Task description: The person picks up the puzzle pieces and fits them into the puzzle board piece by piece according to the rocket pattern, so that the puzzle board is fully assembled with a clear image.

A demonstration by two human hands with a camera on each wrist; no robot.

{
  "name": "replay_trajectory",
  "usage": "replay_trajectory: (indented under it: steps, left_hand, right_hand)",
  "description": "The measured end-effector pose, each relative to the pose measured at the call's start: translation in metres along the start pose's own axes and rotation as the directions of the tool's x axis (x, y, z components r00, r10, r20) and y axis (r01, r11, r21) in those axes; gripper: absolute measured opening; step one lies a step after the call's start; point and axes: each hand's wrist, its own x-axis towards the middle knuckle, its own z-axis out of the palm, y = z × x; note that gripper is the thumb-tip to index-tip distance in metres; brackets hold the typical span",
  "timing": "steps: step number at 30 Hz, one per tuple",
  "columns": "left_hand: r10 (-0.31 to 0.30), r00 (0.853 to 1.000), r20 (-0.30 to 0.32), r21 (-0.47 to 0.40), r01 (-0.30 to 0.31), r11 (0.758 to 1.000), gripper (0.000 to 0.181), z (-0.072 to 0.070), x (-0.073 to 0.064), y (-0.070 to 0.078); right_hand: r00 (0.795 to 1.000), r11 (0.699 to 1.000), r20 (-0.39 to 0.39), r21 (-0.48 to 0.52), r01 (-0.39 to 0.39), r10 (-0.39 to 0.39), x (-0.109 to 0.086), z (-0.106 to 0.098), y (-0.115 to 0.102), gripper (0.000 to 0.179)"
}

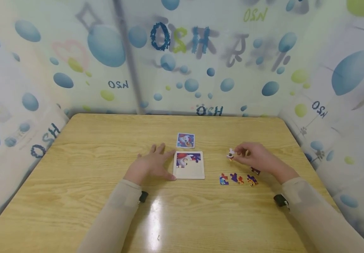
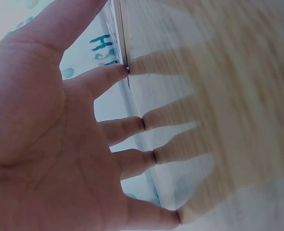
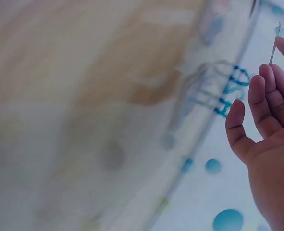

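A square puzzle board [image 1: 189, 174] with a pale frame lies mid-table, its upper part filled with joined pieces and its lower part bare. My left hand [image 1: 153, 164] is spread beside it, thumb and index fingertip touching its left edge; in the left wrist view the fingertips [image 2: 168, 219] rest on the tabletop. Between thumb and fingers my right hand [image 1: 254, 156] pinches a white puzzle piece [image 1: 231, 154], held above the table right of the board. That puzzle piece [image 3: 275, 45] appears edge-on in the right wrist view.
Loose puzzle pieces [image 1: 223, 179] lie right of the board, with more pieces [image 1: 252, 180] below my right hand. One dark piece [image 1: 255, 171] is partly covered by that hand. A small picture card [image 1: 186, 140] lies behind the board. Patterned walls [image 1: 182, 88] enclose the wooden table [image 1: 84, 168].
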Motion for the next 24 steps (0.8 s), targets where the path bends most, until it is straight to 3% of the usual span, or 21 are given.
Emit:
replay_trajectory:
  steps: [9, 17, 24]
  left_hand:
    - [0.008, 1.0, 0.002, 0.01, -0.008, 1.0, 0.108, 0.0, 0.001, 0.0]
    - [0.011, 1.0, 0.0, 0.022, -0.01, 1.0, 0.108, 0.001, 0.002, -0.002]
    - [0.01, 1.0, -0.002, 0.033, -0.009, 0.999, 0.107, 0.002, 0.003, -0.003]
  right_hand:
    - [1.0, 1.0, 0.024, 0.011, -0.002, 0.002, 0.024, 0.005, -0.05, 0.028]
    - [0.991, 0.999, 0.126, 0.027, 0.036, -0.039, 0.048, 0.034, -0.087, 0.027]
    - [0.983, 0.998, 0.173, -0.021, 0.062, -0.058, 0.061, 0.057, -0.104, 0.026]
